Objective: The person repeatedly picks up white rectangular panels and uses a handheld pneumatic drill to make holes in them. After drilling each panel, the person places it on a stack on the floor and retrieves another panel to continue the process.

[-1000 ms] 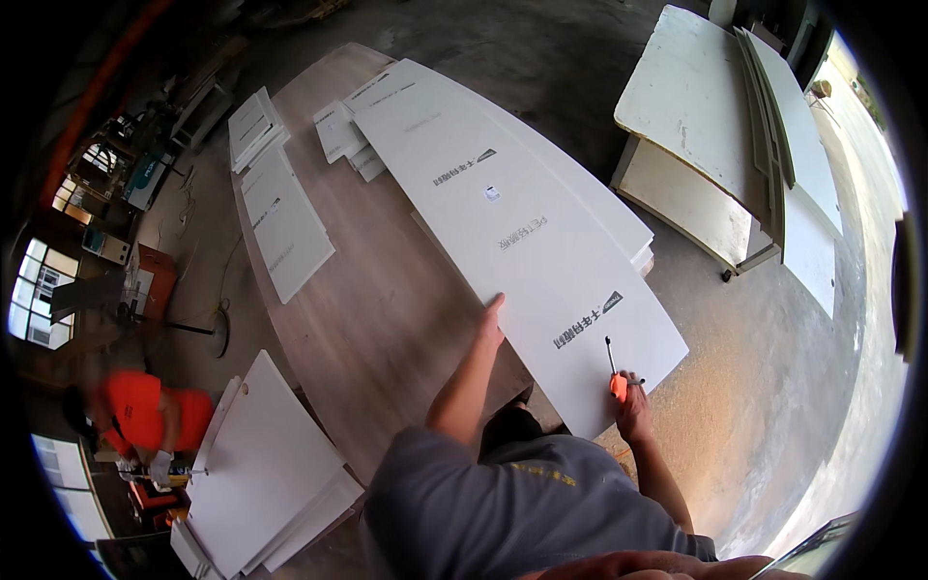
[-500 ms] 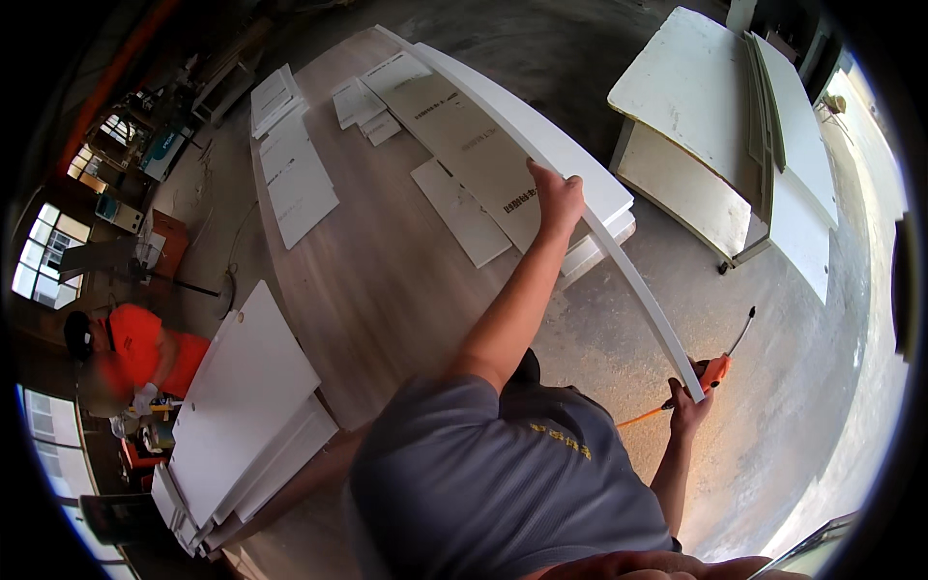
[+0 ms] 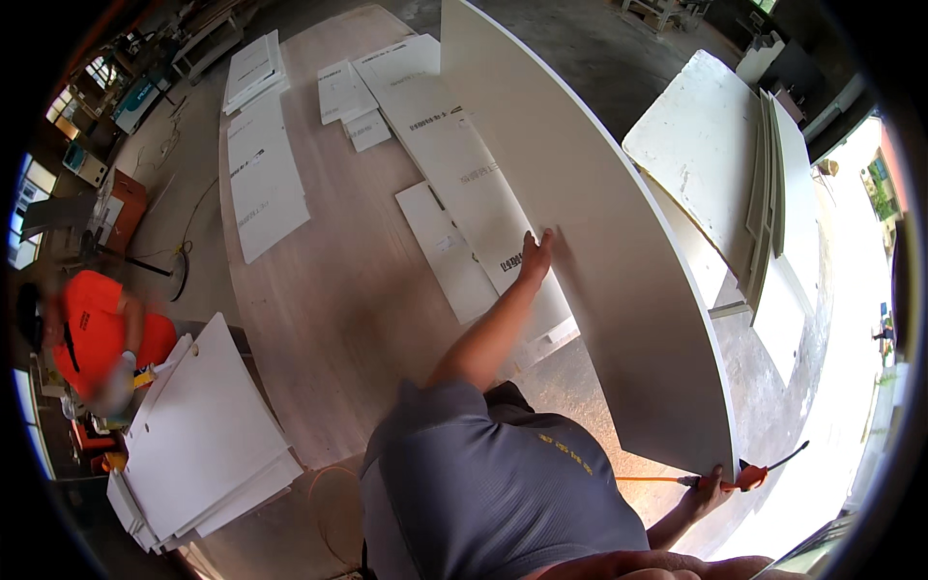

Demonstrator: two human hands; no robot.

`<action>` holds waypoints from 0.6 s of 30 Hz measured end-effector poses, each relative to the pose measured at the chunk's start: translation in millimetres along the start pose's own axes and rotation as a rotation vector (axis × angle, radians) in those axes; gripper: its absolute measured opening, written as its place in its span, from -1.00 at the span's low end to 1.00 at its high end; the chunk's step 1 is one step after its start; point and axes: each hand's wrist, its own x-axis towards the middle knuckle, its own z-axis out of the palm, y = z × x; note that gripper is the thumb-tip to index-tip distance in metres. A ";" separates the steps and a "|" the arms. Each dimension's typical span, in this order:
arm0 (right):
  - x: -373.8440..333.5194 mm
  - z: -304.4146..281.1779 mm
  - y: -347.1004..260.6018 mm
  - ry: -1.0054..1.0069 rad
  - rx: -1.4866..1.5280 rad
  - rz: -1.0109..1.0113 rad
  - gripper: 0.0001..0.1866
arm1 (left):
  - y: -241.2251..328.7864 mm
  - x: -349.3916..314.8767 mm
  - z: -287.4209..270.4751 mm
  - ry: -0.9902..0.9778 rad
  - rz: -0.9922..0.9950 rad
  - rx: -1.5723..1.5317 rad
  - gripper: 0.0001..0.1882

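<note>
1. Runs in bold dark characters, repeated lengthwise, on a long white rectangular panel (image 3: 464,145) along the right edge of the brown wood-grain table (image 3: 329,290).
2. Stands in dark print, partly faint, on a white rectangular board (image 3: 266,179) by the table's left edge.
3. Shows small and unreadable on a stack of white boards (image 3: 253,72), farther along that edge.
4. Curves in yellow characters on a grey short-sleeved shirt (image 3: 483,483).
5. Appears in small dark lettering on a co-worker's bright orange shirt (image 3: 97,304).

A long brown table (image 3: 333,271) carries white panels (image 3: 263,188) along its left edge and pale boards (image 3: 440,159) at right.
</note>
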 end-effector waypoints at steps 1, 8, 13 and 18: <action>-17.1 3.2 -20.5 0.056 -0.028 0.024 -0.37 | 14.2 7.9 8.9 -0.143 -0.246 -0.081 -0.15; -61.8 102.9 -107.1 0.218 -0.026 0.207 -0.63 | 38.0 51.9 -42.8 -0.542 -0.369 -0.749 -0.08; -103.0 76.5 -130.6 0.296 0.027 0.181 -0.62 | -3.2 51.9 -38.8 -0.765 -0.292 -0.836 -0.29; -186.2 28.4 -111.8 0.529 0.108 0.169 -0.67 | 3.7 81.4 7.3 -1.194 -0.198 -0.857 -0.48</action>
